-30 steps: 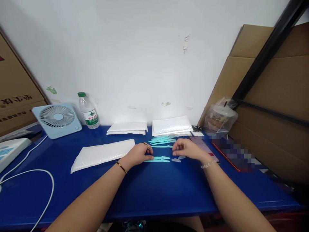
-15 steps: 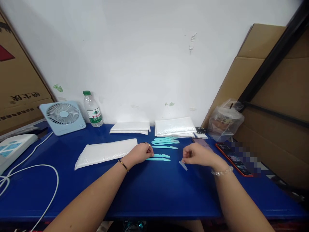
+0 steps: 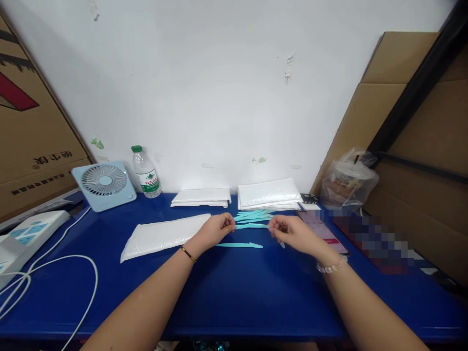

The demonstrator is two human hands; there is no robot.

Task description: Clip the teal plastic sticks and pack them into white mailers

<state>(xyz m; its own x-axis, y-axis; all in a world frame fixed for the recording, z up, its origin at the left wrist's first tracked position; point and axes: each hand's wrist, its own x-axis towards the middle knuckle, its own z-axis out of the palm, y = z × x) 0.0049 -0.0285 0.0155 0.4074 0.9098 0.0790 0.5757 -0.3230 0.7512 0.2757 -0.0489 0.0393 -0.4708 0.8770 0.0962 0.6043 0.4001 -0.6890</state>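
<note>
My left hand (image 3: 219,228) pinches the handle of a turquoise eyebrow razor (image 3: 252,225), which points to the right. At its blade end, my right hand (image 3: 290,230) has its fingers closed. A small clear razor cap (image 3: 282,245) shows below those fingers; how exactly it is gripped is partly hidden. Nearer me on the blue table, another eyebrow razor (image 3: 239,244) lies flat by my left wrist. Just beyond my hands is a loose pile of eyebrow razors (image 3: 256,215).
A white padded packet (image 3: 161,236) lies left of my hands. Further white packets (image 3: 200,196) and a stack (image 3: 268,193) rest against the wall. A fan (image 3: 106,184), water bottle (image 3: 146,175) and power strip (image 3: 34,236) stand left. Phone (image 3: 323,231) and bagged cup (image 3: 347,183) are right.
My left hand has lifted one of the two nearer eyebrow razors. My right hand has brought the clear cap close to its blade end. The view has shifted slightly.
</note>
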